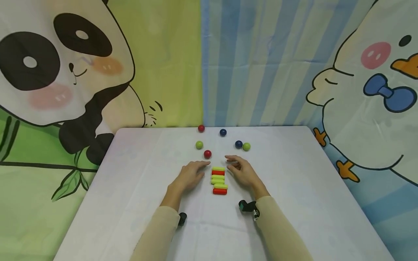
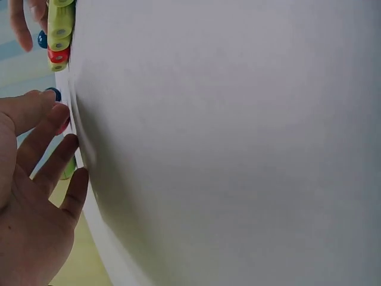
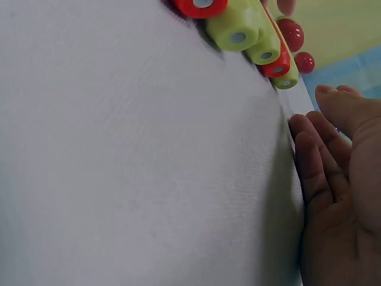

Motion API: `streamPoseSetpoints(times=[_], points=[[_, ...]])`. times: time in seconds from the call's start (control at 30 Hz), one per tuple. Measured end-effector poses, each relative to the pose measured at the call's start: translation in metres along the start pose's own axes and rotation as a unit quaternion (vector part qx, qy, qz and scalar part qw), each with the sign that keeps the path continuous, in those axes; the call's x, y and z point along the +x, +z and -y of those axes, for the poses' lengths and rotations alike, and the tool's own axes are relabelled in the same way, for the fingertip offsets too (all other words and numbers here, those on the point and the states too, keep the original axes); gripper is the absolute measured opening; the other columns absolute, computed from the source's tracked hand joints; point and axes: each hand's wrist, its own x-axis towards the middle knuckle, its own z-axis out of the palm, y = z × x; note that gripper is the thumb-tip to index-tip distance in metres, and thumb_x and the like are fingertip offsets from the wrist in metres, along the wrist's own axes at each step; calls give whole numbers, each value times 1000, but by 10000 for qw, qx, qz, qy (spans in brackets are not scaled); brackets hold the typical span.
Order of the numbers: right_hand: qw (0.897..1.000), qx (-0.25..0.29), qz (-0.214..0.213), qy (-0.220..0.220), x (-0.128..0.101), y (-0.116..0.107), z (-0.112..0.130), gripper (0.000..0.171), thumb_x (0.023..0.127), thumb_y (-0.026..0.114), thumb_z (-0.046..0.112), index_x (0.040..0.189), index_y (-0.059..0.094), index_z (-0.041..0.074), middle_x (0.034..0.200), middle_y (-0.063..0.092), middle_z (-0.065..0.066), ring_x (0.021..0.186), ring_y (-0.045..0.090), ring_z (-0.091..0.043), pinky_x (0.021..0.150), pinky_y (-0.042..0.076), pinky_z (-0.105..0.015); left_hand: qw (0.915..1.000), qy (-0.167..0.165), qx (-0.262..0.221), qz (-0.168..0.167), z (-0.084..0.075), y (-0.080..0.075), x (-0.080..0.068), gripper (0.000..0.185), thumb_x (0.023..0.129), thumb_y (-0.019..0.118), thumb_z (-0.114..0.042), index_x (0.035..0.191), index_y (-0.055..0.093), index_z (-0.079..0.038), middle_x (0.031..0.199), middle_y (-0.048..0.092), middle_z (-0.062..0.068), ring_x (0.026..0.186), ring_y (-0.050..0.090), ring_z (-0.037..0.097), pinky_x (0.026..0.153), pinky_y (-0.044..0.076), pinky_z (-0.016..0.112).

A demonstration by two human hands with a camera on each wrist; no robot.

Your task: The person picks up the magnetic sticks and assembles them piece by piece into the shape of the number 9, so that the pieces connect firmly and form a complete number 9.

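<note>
Several short wooden-looking rods lie crosswise in a column on the white table [image 1: 147,210], between the two hands. A red rod [image 1: 220,191] is at the near end, a yellow-green rod [image 1: 218,168] at the far end, and another red rod [image 1: 218,173] just before it. Pale round spots show on their ends in the wrist views. My left hand [image 1: 189,175] is left of the column, its fingers relaxed and spread, holding nothing. To the right, my right hand [image 1: 245,173] has loosely bent fingers, also holding nothing. Both hands stay apart from the rods.
Beyond the hands sit small balls: a near red ball [image 1: 207,154], a far red ball [image 1: 201,128], two green balls [image 1: 199,145] and two dark blue balls [image 1: 223,132]. A curtain [image 1: 169,65] with cartoon animals hangs behind the table's far edge.
</note>
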Motion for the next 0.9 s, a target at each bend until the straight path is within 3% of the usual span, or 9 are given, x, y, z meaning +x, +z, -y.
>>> streamPoseSetpoints(times=[0.27, 0.43, 0.9], points=[[9980, -600, 164, -124, 6, 9, 5, 29, 103, 63, 21, 131, 70, 20, 119, 68, 1, 99, 58, -17, 91, 48, -36, 9999, 104, -12, -89, 1, 5, 8, 40, 104, 61, -18, 142, 62, -31, 146, 60, -3, 136, 49, 26, 113, 34, 56], [9972, -690, 65, -274, 7, 11, 6, 23, 102, 64, 17, 122, 75, 17, 108, 67, 0, 91, 55, -17, 83, 46, -34, 9994, 123, -250, -182, 1, 8, 12, 34, 104, 61, -17, 134, 69, -29, 141, 63, -1, 131, 51, 26, 113, 37, 53], [9968, -786, 139, -10, 10, 12, 11, 21, 104, 61, 20, 120, 75, 19, 114, 68, 0, 100, 57, -20, 95, 48, -41, 9991, 92, -310, -283, -1, 10, 24, 26, 102, 64, -19, 125, 74, -26, 133, 66, -3, 126, 53, 25, 110, 40, 54]])
